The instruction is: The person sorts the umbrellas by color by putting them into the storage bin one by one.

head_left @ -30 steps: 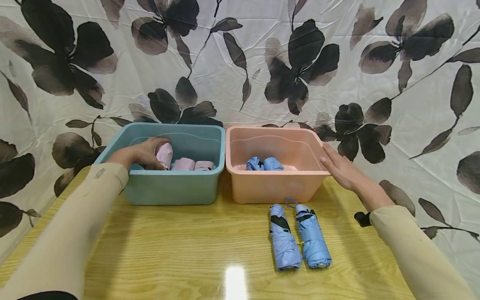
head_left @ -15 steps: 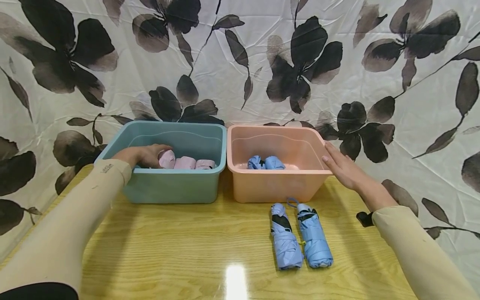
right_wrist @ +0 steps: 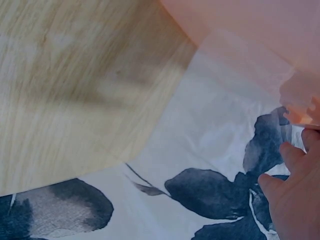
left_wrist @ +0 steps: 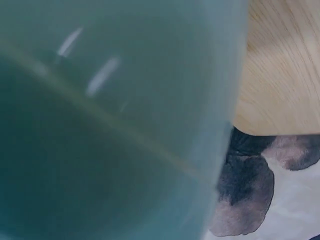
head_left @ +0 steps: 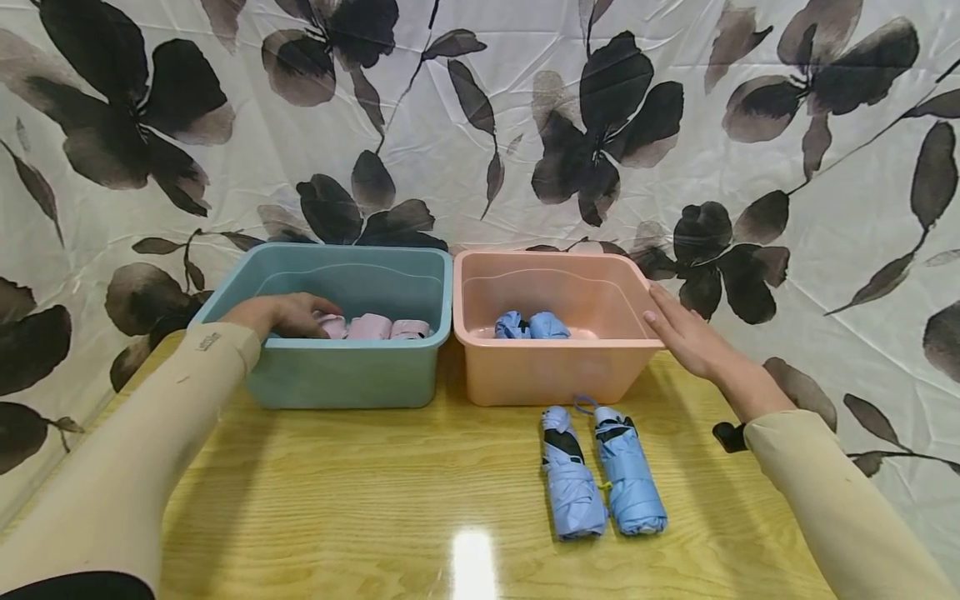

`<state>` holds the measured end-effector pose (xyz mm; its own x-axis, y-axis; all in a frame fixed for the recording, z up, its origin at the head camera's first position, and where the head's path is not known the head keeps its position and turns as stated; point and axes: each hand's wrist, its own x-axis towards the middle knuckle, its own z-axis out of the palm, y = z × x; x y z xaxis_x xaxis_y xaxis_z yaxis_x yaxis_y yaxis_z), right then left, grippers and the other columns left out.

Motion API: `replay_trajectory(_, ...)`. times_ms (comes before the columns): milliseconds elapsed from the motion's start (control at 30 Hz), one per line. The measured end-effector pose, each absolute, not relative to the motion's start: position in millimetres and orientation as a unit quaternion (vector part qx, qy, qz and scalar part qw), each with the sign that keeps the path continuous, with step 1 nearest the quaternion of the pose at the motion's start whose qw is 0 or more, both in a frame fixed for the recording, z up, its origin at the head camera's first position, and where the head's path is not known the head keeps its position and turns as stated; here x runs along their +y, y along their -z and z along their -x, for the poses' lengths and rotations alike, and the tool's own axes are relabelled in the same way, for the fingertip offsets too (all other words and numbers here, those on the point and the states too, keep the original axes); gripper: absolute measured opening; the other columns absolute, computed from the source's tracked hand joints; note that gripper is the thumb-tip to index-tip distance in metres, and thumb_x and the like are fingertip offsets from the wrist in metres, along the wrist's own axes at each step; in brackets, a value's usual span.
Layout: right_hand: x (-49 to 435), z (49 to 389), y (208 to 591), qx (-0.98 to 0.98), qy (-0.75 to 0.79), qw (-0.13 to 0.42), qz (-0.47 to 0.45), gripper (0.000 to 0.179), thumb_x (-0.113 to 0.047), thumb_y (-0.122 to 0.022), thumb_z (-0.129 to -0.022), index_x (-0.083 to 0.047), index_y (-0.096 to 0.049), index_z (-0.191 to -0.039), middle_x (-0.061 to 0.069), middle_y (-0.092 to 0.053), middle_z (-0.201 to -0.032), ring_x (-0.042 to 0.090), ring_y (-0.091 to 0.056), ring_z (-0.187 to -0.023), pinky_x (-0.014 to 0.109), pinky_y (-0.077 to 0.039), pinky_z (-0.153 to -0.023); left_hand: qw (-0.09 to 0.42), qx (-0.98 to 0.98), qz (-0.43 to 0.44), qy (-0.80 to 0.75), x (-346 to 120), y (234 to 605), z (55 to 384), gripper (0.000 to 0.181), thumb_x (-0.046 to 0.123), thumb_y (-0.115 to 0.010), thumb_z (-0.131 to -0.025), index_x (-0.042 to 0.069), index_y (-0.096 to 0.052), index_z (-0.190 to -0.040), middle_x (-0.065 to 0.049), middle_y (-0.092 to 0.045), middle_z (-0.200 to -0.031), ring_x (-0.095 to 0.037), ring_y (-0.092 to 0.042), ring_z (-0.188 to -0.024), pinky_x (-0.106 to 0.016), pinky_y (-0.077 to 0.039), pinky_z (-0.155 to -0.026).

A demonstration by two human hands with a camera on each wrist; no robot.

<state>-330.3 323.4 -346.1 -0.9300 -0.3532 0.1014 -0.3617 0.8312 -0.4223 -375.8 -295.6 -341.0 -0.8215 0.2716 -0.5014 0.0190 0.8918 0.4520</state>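
Note:
In the head view my left hand (head_left: 288, 315) reaches over the front rim of the teal bin (head_left: 341, 375), fingers curled at a rolled pink umbrella (head_left: 333, 326). Its lower part is hidden behind the bin's wall. Two more pink rolls (head_left: 370, 326) stand beside it in a row. The left wrist view is filled by the teal wall (left_wrist: 125, 125), with the hand out of sight. My right hand (head_left: 690, 337) rests with straight fingers against the right rim of the peach bin (head_left: 555, 375). Two blue folded umbrellas (head_left: 550, 326) show inside that bin.
Two more folded umbrellas lie on the wooden table (head_left: 360, 500) before the peach bin: a periwinkle one (head_left: 574, 492) and a light blue one (head_left: 633, 483) with a wrist loop. The bins stand side by side against a floral cloth (head_left: 480, 125).
My left hand has lowered the pink umbrella into the teal bin, down level with the other pink rolls. The right hand stays at the peach bin's rim.

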Motion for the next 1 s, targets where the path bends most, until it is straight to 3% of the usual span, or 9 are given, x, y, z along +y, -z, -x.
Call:
replay_trajectory(167,321.3,329.3,346.1,-0.956,-0.225,0.007,-0.188,0.07,-0.046,-0.025,-0.114,-0.002,-0.009,-0.166,0.023,-0.006,-0.172,0.049,-0.011,-0.156,0.075,-0.003,-0.119,0.259,0.935,-0.086,-0.226,-297.5,335.8,368.1,0.071,0.022,-0.066,-0.099,-0.01,-0.036,-0.154,-0.036,-0.038,-0.154,-0.048,-0.048,-0.133,-0.064,-0.043,-0.109)
replay_trajectory(367,318.4,330.7,347.2,-0.957,-0.221,0.008,-0.19,0.07,-0.046,-0.026,-0.114,-0.003,-0.01,-0.166,0.022,-0.007,-0.172,0.049,-0.011,-0.156,0.074,-0.003,-0.119,0.132,0.961,-0.118,-0.21,-301.7,322.3,354.3,0.061,0.022,-0.066,-0.101,-0.01,-0.046,-0.149,-0.035,-0.045,-0.15,-0.054,-0.042,-0.138,-0.067,-0.039,-0.109)
replay_trajectory(633,319.5,328.4,343.4,-0.964,-0.194,0.015,-0.18,0.071,-0.047,-0.028,-0.113,-0.002,-0.012,-0.166,0.024,-0.01,-0.172,0.05,-0.013,-0.155,0.074,-0.007,-0.119,0.009,0.96,-0.16,-0.229,-297.3,297.0,316.8,0.053,0.02,-0.064,-0.104,-0.007,-0.05,-0.147,-0.032,-0.048,-0.148,-0.051,-0.053,-0.128,-0.065,-0.046,-0.1)
replay_trajectory(833,319.7,320.3,350.7,-0.958,-0.242,0.055,-0.145,0.072,-0.049,-0.029,-0.113,-0.001,-0.019,-0.165,0.025,-0.017,-0.17,0.051,-0.019,-0.154,0.071,-0.017,-0.12,-0.077,0.963,-0.157,-0.205,-296.8,291.0,280.8,0.052,0.027,-0.065,-0.104,-0.003,-0.053,-0.145,-0.029,-0.047,-0.148,-0.049,-0.048,-0.131,-0.068,-0.041,-0.103)
replay_trajectory(1000,316.9,307.2,366.3,-0.935,-0.313,0.123,-0.113,0.066,-0.043,-0.03,-0.114,0.002,-0.03,-0.161,0.03,-0.032,-0.163,0.055,-0.031,-0.147,0.073,-0.025,-0.115,-0.15,0.965,-0.13,-0.172,-298.8,295.5,255.9,0.05,0.03,-0.065,-0.103,-0.002,-0.056,-0.14,-0.028,-0.046,-0.149,-0.05,-0.043,-0.136,-0.07,-0.038,-0.106)
